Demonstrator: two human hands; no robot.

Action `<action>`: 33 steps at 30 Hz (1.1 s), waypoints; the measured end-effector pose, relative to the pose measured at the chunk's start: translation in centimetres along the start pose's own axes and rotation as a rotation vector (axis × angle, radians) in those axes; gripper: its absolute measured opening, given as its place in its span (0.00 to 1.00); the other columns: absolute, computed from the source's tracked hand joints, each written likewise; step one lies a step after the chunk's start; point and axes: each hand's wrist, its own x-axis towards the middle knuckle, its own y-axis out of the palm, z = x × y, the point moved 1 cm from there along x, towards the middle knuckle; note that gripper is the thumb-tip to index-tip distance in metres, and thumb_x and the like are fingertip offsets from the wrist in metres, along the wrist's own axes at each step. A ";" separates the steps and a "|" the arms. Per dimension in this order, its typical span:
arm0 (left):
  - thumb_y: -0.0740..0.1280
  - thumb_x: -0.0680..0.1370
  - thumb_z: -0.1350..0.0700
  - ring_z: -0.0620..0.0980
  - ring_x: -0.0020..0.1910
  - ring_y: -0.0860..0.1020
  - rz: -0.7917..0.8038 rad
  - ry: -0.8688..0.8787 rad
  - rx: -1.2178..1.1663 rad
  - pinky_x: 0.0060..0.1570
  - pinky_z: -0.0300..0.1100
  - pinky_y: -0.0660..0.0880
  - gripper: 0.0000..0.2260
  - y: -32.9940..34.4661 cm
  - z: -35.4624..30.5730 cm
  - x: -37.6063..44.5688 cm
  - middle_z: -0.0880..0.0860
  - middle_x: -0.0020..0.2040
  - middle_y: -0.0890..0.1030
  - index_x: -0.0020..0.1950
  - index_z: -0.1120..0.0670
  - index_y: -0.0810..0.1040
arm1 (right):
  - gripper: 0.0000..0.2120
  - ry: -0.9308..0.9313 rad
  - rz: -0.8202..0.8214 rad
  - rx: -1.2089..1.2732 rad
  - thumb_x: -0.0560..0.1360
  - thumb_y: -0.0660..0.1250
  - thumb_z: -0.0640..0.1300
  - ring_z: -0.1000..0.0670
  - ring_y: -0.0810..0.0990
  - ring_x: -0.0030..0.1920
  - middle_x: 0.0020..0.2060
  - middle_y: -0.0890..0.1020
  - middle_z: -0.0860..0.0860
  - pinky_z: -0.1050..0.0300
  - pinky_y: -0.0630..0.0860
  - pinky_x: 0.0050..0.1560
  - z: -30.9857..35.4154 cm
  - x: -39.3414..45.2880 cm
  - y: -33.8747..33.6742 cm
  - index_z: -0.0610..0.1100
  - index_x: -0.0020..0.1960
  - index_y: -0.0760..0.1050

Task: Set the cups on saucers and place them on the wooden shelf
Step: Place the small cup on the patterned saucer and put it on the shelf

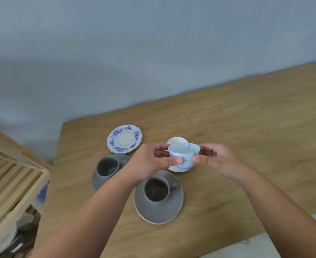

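Both hands hold a small white cup with blue marks [184, 155] just above a white saucer [176, 140], which shows behind and under it. My left hand [149, 162] grips the cup's left side and my right hand [216, 161] its right side. A grey cup [156, 189] stands on a grey saucer [159, 211] near me. Another grey cup [106, 166] stands on its grey saucer [97, 180] to the left, partly hidden by my left arm. An empty white saucer with a blue flower rim [124, 139] lies farther back.
All this sits on a wooden table [246, 127] against a grey-blue wall. A slatted wooden shelf [13, 175] stands at the left, lower than the table, with pale dishes [9, 237] on its lower level. The table's left edge runs beside the shelf.
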 end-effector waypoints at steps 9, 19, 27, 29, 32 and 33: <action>0.79 0.68 0.56 0.54 0.53 0.84 -0.139 0.033 -0.007 0.58 0.47 0.78 0.22 -11.7 0.0 -0.1 0.56 0.53 0.87 0.61 0.55 0.82 | 0.19 -0.018 0.152 -0.080 0.68 0.76 0.46 0.52 0.82 0.55 0.52 0.86 0.50 0.56 0.75 0.61 4.5 10.6 7.3 0.47 0.58 0.81; 0.81 0.66 0.57 0.50 0.55 0.83 -0.216 -0.098 0.323 0.61 0.48 0.77 0.22 -19.5 2.4 5.6 0.51 0.53 0.86 0.59 0.53 0.82 | 0.23 0.048 0.141 -0.267 0.64 0.78 0.35 0.53 0.83 0.53 0.51 0.86 0.50 0.52 0.76 0.62 3.1 21.1 11.3 0.45 0.58 0.81; 0.82 0.65 0.58 0.51 0.55 0.81 -0.217 -0.149 0.404 0.60 0.49 0.77 0.25 -20.3 7.0 9.1 0.52 0.56 0.83 0.59 0.53 0.79 | 0.28 0.147 0.072 -0.394 0.62 0.79 0.35 0.52 0.82 0.53 0.53 0.85 0.50 0.51 0.76 0.61 -0.8 24.1 12.8 0.48 0.61 0.80; 0.82 0.65 0.57 0.51 0.55 0.80 -0.225 -0.136 0.424 0.59 0.48 0.76 0.26 -20.2 7.8 9.6 0.52 0.56 0.83 0.61 0.53 0.79 | 0.28 0.154 0.074 -0.406 0.64 0.78 0.33 0.51 0.82 0.54 0.54 0.84 0.49 0.54 0.76 0.59 -1.2 24.3 12.8 0.47 0.62 0.79; 0.82 0.64 0.56 0.48 0.55 0.79 -0.244 -0.130 0.454 0.59 0.47 0.75 0.28 -19.9 8.3 10.0 0.50 0.56 0.83 0.62 0.53 0.79 | 0.27 0.154 0.073 -0.403 0.65 0.76 0.31 0.53 0.82 0.49 0.51 0.83 0.50 0.60 0.76 0.51 -1.5 24.2 12.7 0.47 0.61 0.79; 0.82 0.63 0.56 0.48 0.56 0.79 -0.251 -0.129 0.469 0.60 0.48 0.75 0.29 -19.8 8.3 10.0 0.50 0.56 0.83 0.63 0.52 0.79 | 0.27 0.151 0.067 -0.400 0.65 0.76 0.30 0.53 0.81 0.48 0.50 0.83 0.50 0.62 0.75 0.49 -1.4 24.1 12.8 0.47 0.61 0.79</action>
